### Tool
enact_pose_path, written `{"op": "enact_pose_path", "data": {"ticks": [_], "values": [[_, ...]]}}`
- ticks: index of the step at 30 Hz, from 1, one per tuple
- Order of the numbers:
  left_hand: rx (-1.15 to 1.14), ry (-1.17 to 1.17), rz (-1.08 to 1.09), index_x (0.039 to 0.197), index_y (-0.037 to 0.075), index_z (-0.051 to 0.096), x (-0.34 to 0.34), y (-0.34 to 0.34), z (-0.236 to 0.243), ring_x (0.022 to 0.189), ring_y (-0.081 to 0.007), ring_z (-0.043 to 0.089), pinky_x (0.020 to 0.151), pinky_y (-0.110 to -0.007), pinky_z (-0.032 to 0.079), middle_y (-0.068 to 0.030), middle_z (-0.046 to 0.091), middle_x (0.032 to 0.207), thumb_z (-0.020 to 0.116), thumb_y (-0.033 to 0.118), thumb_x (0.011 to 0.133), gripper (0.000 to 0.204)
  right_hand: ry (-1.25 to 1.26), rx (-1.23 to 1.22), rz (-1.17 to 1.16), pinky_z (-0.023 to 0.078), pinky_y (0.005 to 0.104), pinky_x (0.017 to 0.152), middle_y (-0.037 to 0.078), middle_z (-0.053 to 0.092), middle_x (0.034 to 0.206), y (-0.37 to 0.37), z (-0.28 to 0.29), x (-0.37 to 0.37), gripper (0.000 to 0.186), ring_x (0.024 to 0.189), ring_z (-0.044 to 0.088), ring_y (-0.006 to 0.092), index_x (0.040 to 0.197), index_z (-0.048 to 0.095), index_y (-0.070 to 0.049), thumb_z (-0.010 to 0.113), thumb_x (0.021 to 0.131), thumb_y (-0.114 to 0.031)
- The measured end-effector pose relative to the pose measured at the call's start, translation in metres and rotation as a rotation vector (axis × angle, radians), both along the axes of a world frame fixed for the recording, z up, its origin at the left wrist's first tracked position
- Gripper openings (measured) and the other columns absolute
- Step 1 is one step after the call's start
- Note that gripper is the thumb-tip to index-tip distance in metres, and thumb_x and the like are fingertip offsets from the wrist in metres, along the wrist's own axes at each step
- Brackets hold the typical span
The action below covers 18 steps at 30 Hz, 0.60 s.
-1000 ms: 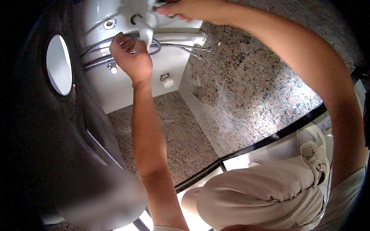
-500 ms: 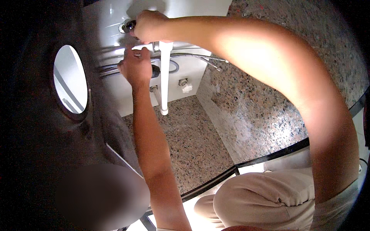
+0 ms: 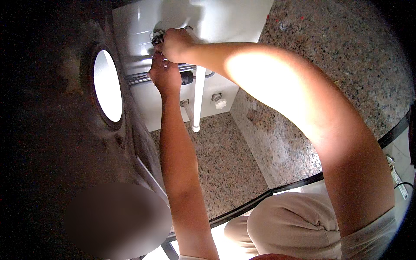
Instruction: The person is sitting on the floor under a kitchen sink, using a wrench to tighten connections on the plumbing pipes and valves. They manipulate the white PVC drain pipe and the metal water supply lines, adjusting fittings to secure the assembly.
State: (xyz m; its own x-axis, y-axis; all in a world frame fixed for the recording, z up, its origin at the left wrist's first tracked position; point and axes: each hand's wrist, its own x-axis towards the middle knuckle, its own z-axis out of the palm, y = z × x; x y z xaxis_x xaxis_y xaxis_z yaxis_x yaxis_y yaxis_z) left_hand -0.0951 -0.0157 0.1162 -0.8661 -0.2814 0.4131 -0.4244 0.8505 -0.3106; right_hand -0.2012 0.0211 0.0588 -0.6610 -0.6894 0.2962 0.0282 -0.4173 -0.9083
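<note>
Up at the pale wall, my right hand (image 3: 175, 43) is closed around a dark round fitting (image 3: 157, 40), which pokes out past the fingers beside a shiny metal collar. My left hand (image 3: 167, 80) reaches up just below it, its curled fingertips meeting the right hand under the fitting. Whatever those fingertips pinch is hidden. Thin flexible hoses (image 3: 138, 79) pass behind the left wrist, and a black cylindrical piece (image 3: 186, 78) shows beside it. A white plastic pipe (image 3: 198, 102) hangs just to the right of both hands.
A white-knobbed valve (image 3: 220, 102) and a short pipe stub (image 3: 185, 104) stick out of the wall. Speckled stone panels (image 3: 299, 99) form the right side and bottom. A dark surface with a round opening (image 3: 108, 86) stands left. A metal wrench (image 3: 396, 177) lies far right.
The view has shifted, so the wall and pipes sit further right. My left hand has closed up to the right hand, its fingers now meeting it at the fitting.
</note>
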Motion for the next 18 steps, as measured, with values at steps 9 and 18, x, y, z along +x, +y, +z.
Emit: {"op": "enact_pose_path", "data": {"ticks": [9, 18], "values": [[-0.097, -0.044, 0.011, 0.124, 0.006, 0.061, 0.004, -0.039, 0.007, 0.099, -0.0409, 0.065, 0.087, -0.046, 0.050, -0.0221, 0.067, 0.111, 0.045, 0.036, 0.098, 0.043, 0.001, -0.005, 0.000, 0.055, 0.0469, 0.085, 0.024, 0.070, 0.099, -0.002, 0.002, -0.004, 0.033, 0.094, 0.069, 0.0398, 0.095, 0.073, -0.001, 0.060, 0.088, -0.030], [-0.105, -0.054, 0.081, 0.119, 0.004, 0.062, -0.002, -0.026, 0.000, 0.100, -0.0431, 0.064, 0.088, -0.047, 0.049, -0.0220, 0.067, 0.110, 0.038, 0.033, 0.101, 0.042, 0.053, 0.009, -0.007, 0.055, 0.0468, 0.085, 0.021, 0.070, 0.102, 0.013, -0.003, -0.006, 0.032, 0.095, 0.068, 0.0390, 0.098, 0.074, -0.006, 0.056, 0.091, -0.031]]}}
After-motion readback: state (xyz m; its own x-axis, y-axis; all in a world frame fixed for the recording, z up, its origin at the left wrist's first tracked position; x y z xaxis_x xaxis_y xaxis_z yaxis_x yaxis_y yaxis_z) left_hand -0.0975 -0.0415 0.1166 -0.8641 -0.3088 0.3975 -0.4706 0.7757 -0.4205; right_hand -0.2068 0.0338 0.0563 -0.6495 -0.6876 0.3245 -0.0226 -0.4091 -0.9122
